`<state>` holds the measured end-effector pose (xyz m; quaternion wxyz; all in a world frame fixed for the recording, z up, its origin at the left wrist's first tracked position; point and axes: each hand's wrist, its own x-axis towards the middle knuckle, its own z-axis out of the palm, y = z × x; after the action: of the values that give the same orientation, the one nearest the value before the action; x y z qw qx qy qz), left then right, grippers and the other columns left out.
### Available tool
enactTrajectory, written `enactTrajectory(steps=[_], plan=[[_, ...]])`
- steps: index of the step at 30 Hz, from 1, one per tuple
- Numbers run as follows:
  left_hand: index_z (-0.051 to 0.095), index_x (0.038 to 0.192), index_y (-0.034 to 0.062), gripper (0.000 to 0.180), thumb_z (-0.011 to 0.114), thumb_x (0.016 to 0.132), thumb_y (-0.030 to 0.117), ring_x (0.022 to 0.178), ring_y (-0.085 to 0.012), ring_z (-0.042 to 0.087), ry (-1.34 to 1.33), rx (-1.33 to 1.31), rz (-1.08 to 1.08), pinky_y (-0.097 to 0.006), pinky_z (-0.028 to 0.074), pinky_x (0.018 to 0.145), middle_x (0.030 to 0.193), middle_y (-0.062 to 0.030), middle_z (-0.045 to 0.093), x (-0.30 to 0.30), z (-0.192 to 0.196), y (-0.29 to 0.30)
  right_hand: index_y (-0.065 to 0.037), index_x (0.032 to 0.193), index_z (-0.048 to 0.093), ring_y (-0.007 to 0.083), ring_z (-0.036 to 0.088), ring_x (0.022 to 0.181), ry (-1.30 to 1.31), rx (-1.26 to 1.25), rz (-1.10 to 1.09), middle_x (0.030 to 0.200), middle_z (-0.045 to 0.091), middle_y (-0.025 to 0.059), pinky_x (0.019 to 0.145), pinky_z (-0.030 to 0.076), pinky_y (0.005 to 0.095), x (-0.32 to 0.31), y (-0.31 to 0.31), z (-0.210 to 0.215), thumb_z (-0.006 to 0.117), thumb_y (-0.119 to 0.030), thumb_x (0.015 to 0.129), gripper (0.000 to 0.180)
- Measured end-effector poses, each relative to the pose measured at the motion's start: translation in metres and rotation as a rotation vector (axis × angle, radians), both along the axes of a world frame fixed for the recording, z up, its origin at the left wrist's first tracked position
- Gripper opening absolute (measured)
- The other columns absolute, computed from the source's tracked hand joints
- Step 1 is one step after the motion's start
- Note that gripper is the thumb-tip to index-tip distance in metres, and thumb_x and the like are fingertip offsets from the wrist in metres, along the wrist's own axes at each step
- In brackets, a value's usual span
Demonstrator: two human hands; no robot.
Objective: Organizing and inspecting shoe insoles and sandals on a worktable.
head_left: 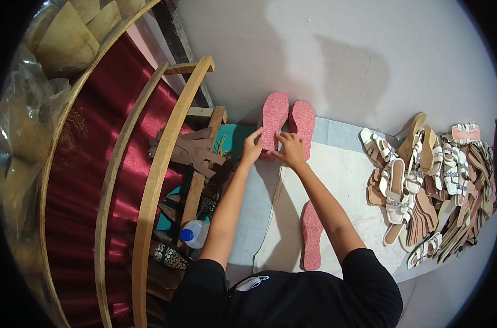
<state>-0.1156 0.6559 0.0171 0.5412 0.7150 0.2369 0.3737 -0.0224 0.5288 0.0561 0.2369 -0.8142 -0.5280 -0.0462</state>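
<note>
Against the wall stands a stack of pink speckled shoe soles [275, 112]. My left hand [252, 147] is closed on the left edge of its near end. On the other side my right hand [291, 149] presses its fingers to the same end, so the stack sits between both hands. A second stack of pink soles [302, 119] stands close beside it on the right, just beyond my right fingers. Nearer to me, a pink sole [312, 240] lies on the white sheet [346, 191], partly beneath my right forearm.
White strappy sandals [397, 191] and brown sole pieces [423, 210] are heaped at the right. To the left are a wooden rack [166, 147], a dark red cloth [90, 180], brown cut-out pieces [191, 150] and a blue-capped bottle [196, 234]. A wall [336, 49] rises behind the soles.
</note>
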Motion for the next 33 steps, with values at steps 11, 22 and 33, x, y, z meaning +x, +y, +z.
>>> enactTrajectory(steps=[11,22,33], plan=[[0.047,0.117,-0.0049,0.040,0.048,0.077,0.000,0.112,-0.0233,0.047,0.022,0.003,-0.059,-0.030,0.034,0.095,0.119,-0.0171,0.050,0.000,-0.022,0.002,-0.017,0.118,0.051,0.0219,0.044,0.103,-0.008,-0.064,-0.054,0.112,0.053,0.0007,0.082,0.031,0.0413,-0.002,0.004,-0.014,0.069,-0.044,0.062,0.064],[0.049,0.115,-0.0040,0.038,0.047,0.078,0.000,0.115,-0.0249,0.045,0.020,0.031,-0.035,-0.030,0.032,0.097,0.121,-0.0186,0.048,0.002,-0.037,0.000,-0.019,0.114,0.055,0.0215,0.045,0.102,-0.050,-0.083,-0.060,0.110,0.052,-0.0015,0.080,0.032,0.0409,-0.004,0.004,-0.018,0.070,-0.042,0.061,0.059],[0.048,0.118,-0.0015,0.040,0.044,0.077,-0.001,0.119,-0.0252,0.041,0.077,0.127,-0.054,-0.031,0.030,0.099,0.124,-0.0175,0.046,-0.001,-0.029,-0.003,-0.018,0.112,0.055,0.0207,0.044,0.102,-0.097,-0.033,-0.080,0.108,0.053,-0.0016,0.081,0.031,0.0411,-0.005,0.005,-0.027,0.069,-0.043,0.062,0.058]])
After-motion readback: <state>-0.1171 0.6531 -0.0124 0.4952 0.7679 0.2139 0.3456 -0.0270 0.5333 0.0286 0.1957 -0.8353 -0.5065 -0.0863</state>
